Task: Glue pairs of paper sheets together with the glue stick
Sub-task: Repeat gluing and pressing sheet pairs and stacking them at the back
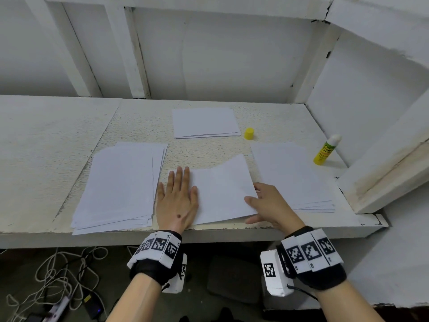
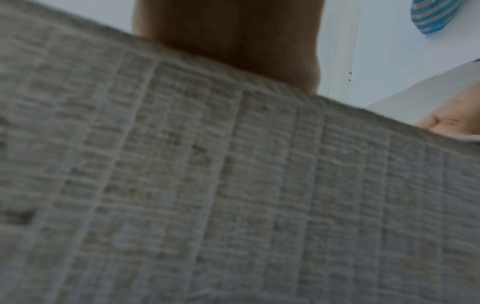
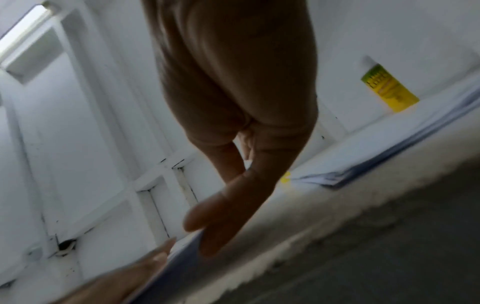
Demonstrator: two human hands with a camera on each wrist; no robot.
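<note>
A white paper sheet (image 1: 222, 191) lies near the table's front edge on another sheet, its right side curled up a little. My left hand (image 1: 177, 198) presses flat on its left edge, fingers straight. My right hand (image 1: 260, 201) pinches the sheet's right edge (image 3: 182, 253), thumb on top and fingers underneath. The yellow glue stick (image 1: 325, 151) (image 3: 389, 88) stands uncapped at the far right, apart from both hands. Its yellow cap (image 1: 249, 133) sits behind the sheet. In the left wrist view only my left palm (image 2: 233, 41) and the blurred table edge show.
A fanned stack of sheets (image 1: 120, 184) lies left of my left hand. Another stack (image 1: 292, 177) lies right of my right hand, and a smaller pile (image 1: 205, 123) sits at the back. A white wall (image 1: 209, 54) and a side ledge (image 1: 383, 173) bound the table. Cables (image 1: 58, 275) lie on the floor.
</note>
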